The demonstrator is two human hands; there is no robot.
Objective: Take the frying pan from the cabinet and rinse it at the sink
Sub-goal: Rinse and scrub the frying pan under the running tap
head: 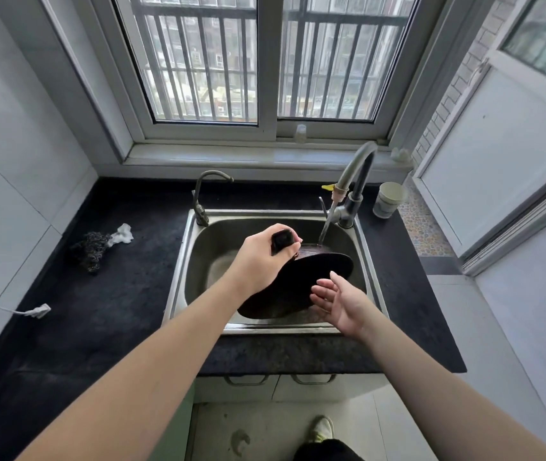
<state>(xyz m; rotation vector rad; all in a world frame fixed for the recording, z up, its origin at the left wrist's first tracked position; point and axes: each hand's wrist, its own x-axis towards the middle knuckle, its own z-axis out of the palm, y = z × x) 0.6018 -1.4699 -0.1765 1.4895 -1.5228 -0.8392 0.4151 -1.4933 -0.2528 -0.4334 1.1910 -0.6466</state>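
Both bare forearms reach forward from the lower corners of the view and converge over the middle of the counter's front edge. The left hand (258, 261) is turned knuckles up, its wrist bent downward, fingers and thumb curled tight around the black handle of the dark round frying pan (301, 287). The right hand (338, 301) is spread flat, palm facing left and up, fingers straight and slightly apart, their tips against the pan's dark underside.
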